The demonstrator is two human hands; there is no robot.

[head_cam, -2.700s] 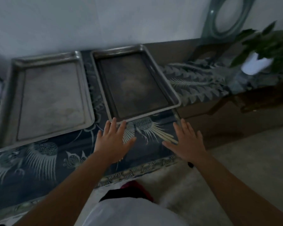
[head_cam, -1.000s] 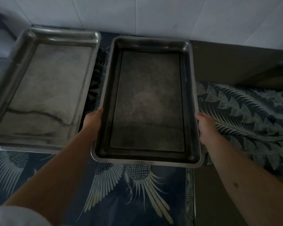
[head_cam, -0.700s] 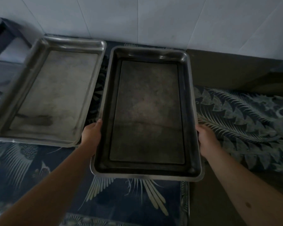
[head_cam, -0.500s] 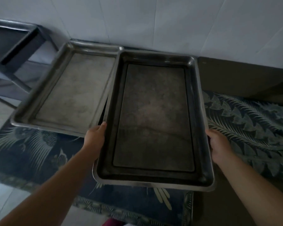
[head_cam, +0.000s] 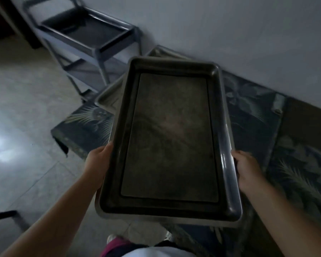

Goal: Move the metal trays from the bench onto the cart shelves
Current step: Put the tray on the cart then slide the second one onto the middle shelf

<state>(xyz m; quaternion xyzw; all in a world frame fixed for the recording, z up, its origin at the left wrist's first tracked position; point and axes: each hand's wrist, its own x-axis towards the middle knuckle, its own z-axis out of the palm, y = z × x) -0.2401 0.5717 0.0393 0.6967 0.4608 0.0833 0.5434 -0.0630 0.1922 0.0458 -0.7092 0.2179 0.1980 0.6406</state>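
1. Hands carry the load: the left hand clamps the left long rim and the right hand the right long rim of the dark rectangular metal tray, which is lifted clear of the bench and held roughly level in front of the body.
2. Carrying it well probably means keeping both grips opposite each other so it stays flat, then leading its far short end toward the grey metal cart with open shelves at upper left.
3. Sliding it onto a shelf squarely, rather than dropping it, should avoid catching the cart's raised rails.
4. A second, paler metal tray rests on the bench covered in dark feather-patterned cloth; the held tray hides most of it.
5. Fingers under the rims are out of sight.
6. Dim light and blur obscure the cart's lower shelves, and its top left is cut off.
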